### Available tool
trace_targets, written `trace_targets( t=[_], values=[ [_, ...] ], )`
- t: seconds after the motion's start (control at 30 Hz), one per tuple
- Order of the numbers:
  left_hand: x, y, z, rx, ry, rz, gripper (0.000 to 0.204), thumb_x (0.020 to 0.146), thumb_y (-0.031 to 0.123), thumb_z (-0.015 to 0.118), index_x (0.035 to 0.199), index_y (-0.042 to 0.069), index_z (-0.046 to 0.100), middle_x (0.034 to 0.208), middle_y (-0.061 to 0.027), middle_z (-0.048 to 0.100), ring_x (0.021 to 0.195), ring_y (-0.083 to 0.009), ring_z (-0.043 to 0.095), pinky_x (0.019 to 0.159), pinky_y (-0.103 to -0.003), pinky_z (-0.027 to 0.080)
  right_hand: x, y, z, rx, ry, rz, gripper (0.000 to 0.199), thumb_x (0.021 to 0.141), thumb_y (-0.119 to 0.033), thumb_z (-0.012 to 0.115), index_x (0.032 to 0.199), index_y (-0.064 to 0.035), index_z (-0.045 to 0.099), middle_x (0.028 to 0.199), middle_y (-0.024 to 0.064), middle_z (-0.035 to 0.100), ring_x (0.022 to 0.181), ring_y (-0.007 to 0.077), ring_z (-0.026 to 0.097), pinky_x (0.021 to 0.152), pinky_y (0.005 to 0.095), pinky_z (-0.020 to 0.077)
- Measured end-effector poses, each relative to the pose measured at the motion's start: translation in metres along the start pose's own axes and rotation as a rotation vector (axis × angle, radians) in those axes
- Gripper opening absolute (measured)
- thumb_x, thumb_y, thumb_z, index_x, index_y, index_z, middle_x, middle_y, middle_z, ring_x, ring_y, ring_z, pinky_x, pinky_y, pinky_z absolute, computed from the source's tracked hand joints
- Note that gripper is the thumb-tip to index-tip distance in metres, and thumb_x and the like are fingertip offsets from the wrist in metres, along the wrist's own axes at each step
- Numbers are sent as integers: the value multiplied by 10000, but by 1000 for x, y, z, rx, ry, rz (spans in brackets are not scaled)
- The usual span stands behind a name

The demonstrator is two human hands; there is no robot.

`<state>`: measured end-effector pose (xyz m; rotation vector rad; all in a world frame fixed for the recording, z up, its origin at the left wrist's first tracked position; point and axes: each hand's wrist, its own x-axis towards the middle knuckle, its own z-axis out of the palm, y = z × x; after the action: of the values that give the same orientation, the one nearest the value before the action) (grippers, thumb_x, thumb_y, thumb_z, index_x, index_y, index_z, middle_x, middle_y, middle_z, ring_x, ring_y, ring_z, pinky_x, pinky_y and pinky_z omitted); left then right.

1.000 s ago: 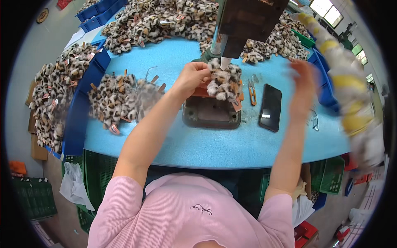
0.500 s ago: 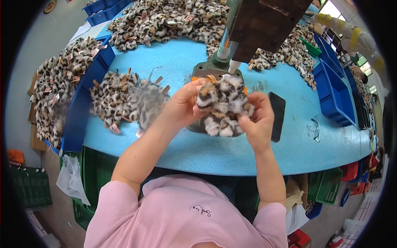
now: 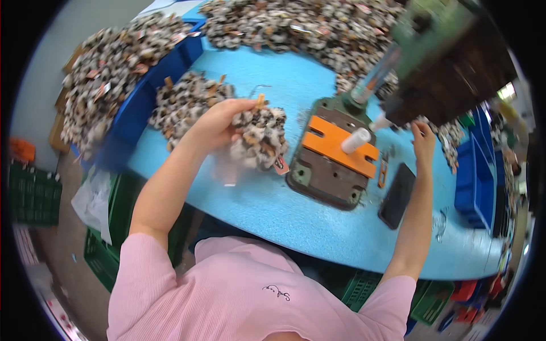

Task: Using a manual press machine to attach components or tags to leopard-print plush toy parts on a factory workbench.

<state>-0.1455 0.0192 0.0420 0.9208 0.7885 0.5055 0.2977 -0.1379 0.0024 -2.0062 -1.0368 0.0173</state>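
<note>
A leopard-spotted plush piece (image 3: 260,138) hangs over the blue table, left of the press. My left hand (image 3: 222,120) is closed on its left side, with fingertips by an orange tab at its top. A printed label sticks out below. My right hand (image 3: 422,142) reaches far out beside the press head, near the right-hand plush pile (image 3: 450,136). Its fingers are bent together; what they hold, if anything, cannot be made out. Between my hands stands the green press base (image 3: 324,190), bearing an orange plate (image 3: 324,142) and a white cylindrical post (image 3: 356,140).
The dark press head (image 3: 455,68) overhangs the base. More plush pieces (image 3: 187,105) lie left, beside a full blue bin (image 3: 133,122). A large plush heap (image 3: 284,25) covers the back. A phone (image 3: 397,196) and blue trays (image 3: 475,182) sit to the right.
Both hands held the plush piece in front of the press; now the left hand has carried it leftward. My right hand has let go and moved out to the right. The view has turned.
</note>
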Motion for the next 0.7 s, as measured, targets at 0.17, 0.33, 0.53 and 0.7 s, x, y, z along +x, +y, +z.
trace_targets(
  t=[0.17, 0.33, 0.53, 0.7],
  values=[
    [11, 10, -44, 384, 66, 47, 264, 838, 262, 534, 932, 18, 564, 787, -8, 559, 609, -55, 525, 444, -191, 412, 43, 88, 62, -357, -29, -374, 310, 730, -185, 550, 999, -33, 554, 955, 183, 577, 912, 372, 520, 782, 389, 417],
    [3, 24, -61, 1330, 598, 717, 277, 766, 195, 619, 956, -1, 570, 921, -93, 543, 758, -152, 516, 661, -254, 416, 26, 52, 44, -364, 39, -377, 219, 729, -160, 558, 898, -34, 615, 823, 132, 623, 800, 317, 588, 700, 362, 456],
    [-36, 7, 44, 412, -115, 658, 170, 775, 19, 532, 934, -23, 576, 873, -46, 563, 717, -97, 536, 622, -201, 437, -60, -66, 5, 321, 126, -86, 49, 740, -28, 528, 782, -8, 543, 723, 25, 568, 556, 66, 503, 470, 192, 378],
    [-16, -54, 123, 91, -601, 83, 455, 876, 269, 454, 1231, -1, 363, 1091, -125, 517, 966, -189, 535, 731, -313, 491, -148, -135, -19, -17, 178, -592, 252, 537, 60, 628, 744, -13, 504, 836, 108, 536, 657, 190, 535, 553, 260, 444]
  ],
)
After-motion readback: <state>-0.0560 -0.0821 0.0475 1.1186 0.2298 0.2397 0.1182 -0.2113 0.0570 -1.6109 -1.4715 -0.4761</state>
